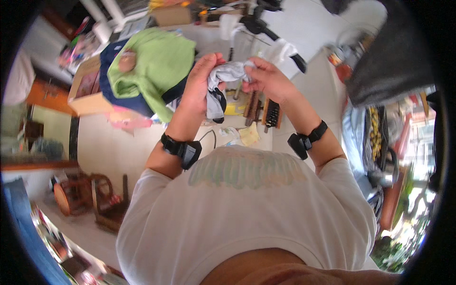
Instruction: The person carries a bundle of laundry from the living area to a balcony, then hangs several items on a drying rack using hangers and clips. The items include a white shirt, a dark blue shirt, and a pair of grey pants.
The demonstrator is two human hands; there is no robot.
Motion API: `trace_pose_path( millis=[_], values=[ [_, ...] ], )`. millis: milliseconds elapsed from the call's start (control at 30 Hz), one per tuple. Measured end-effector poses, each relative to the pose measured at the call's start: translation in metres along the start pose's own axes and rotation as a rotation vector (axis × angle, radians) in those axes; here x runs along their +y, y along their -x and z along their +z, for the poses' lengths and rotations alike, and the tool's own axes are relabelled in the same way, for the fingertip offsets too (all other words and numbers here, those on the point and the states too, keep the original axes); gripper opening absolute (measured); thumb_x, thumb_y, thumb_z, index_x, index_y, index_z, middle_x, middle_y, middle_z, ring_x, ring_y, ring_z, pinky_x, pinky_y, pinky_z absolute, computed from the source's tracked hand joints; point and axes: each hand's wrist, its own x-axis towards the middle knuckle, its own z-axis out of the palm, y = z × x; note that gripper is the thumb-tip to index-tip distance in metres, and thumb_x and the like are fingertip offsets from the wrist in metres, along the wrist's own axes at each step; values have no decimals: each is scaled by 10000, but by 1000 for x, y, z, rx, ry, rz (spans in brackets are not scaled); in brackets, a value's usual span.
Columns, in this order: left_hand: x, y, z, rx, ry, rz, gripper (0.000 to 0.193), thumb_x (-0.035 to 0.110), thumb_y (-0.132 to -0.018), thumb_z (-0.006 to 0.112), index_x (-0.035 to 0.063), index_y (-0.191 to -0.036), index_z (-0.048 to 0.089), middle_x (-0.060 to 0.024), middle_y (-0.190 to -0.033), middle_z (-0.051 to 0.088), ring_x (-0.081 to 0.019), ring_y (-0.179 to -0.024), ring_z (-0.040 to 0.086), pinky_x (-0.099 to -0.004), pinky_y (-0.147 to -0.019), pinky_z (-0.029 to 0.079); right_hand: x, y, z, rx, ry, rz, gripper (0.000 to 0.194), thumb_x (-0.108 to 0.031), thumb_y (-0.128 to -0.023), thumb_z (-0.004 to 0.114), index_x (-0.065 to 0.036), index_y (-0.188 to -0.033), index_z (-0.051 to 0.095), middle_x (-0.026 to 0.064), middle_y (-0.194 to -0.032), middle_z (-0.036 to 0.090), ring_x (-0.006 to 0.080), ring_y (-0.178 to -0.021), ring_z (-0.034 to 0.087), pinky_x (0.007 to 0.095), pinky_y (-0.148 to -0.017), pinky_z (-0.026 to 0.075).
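Both hands are raised in front of me, holding a grey-and-white cloth item (229,72), apparently a sock, stretched between them. My left hand (203,71) grips its left end, and a lower part with black patches hangs beneath the fingers. On the other side, my right hand (265,75) pinches the gathered right end between thumb and fingers. Motion blur hides the fine detail. Just beyond my right hand are white-and-black pieces of cloth (281,51), possibly socks, on what looks like a thin rack.
A green long-sleeved top (160,57) lies over navy cloth (107,67) at left, next to an open cardboard box (89,103). Wooden racks with dark beads (272,114) stand below my right hand. Dark cloth (392,64) hangs at right. Wooden stools (76,194) are at lower left.
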Motion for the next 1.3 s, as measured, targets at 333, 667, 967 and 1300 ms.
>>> trace_pose_path(
  millis=[333,667,967,1300],
  values=[
    [-87,-24,108,-846,-326,-501,504,434,-906,673,3,-1147,574,-41,-878,621,-112,-683,574,-230,-601,449,-46,140,-69,449,-228,-516,174,-96,-996,541,-41,-1157,573,57,-999,661,156,-884,652,322,-767,561],
    [-130,-38,145,-896,-720,-96,310,202,-998,559,-22,-1208,598,-20,-1043,651,-87,-983,571,-256,-885,460,-42,232,-143,977,-97,-660,170,-101,-987,548,-43,-1136,607,35,-975,668,120,-852,645,298,-735,546],
    [-125,-37,185,-761,-635,-62,385,275,-997,590,-37,-1221,603,9,-1016,635,-72,-917,556,-227,-834,445,7,231,-167,1253,1107,-575,427,-209,-838,777,-5,-1163,592,89,-1010,646,177,-907,613,322,-753,505],
    [-74,-41,208,-692,13,-573,229,214,-957,594,41,-1093,658,-70,-1034,701,-189,-939,674,-342,-849,539,67,178,-168,340,175,-39,468,-214,-937,669,-32,-1348,537,23,-1222,649,107,-1087,589,283,-991,432]
  ],
)
